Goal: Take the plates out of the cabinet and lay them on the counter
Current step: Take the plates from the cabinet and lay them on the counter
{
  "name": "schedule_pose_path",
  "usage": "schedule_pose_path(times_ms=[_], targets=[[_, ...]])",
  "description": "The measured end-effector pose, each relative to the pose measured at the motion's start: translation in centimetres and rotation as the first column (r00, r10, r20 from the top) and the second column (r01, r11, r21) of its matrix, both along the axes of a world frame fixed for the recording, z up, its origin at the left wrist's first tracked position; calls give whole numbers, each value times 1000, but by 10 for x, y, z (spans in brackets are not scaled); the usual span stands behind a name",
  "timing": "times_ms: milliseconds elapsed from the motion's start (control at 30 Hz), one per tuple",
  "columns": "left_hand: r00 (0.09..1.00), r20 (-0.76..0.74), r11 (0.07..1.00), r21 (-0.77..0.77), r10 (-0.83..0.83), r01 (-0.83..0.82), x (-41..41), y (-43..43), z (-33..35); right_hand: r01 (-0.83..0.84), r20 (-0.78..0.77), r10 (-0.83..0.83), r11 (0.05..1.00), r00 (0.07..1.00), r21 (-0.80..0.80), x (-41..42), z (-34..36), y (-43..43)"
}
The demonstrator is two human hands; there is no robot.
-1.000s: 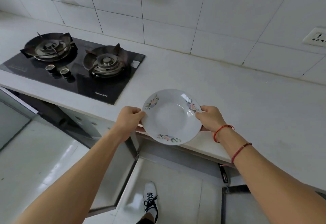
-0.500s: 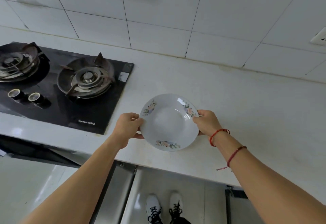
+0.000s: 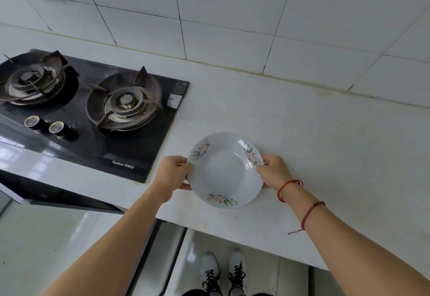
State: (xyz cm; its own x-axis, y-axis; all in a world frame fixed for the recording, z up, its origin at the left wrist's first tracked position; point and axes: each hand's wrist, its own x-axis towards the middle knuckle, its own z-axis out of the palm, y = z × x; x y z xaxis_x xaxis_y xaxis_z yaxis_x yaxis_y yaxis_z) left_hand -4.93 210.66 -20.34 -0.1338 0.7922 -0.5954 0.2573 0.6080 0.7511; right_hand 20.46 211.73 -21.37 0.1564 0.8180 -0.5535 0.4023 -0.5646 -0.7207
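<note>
Fingers (image 3: 179, 161) of the left hand (image 3: 173, 175) curl round the left rim of the plate (image 3: 224, 174); fingers (image 3: 267, 158) of the right hand (image 3: 275, 172) pinch the opposite rim, so both hands grip the one dish. A hold at two opposite edges keeps the plate steady and leaves its underside free to meet the bench (image 3: 325, 146), which suggests the setting-down step of the task. The plate, deep and white with three flower sprays on its rim, is over the bench near the front edge, just right of the hob (image 3: 97, 146); whether it touches the surface cannot be told. Its hollow holds nothing. The hob's two burners (image 3: 126, 102) carry no pot. The right wrist wears red cords (image 3: 289, 188)
</note>
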Motion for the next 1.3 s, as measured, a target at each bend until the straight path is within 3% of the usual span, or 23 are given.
schedule_pose_path(times_ms=[300,900,1300], targets=[[999,-28,1000,-23,20,-21,4,-3,-12,-93,111,92,996,990,-2,2,-14,3],[997,-61,998,-26,50,-52,3,-14,-27,-131,156,133,991,979,-25,-3,-27,-2],[973,-213,996,7,93,-93,1,-16,-30,-125,221,121,992,968,4,7,-13,-6]])
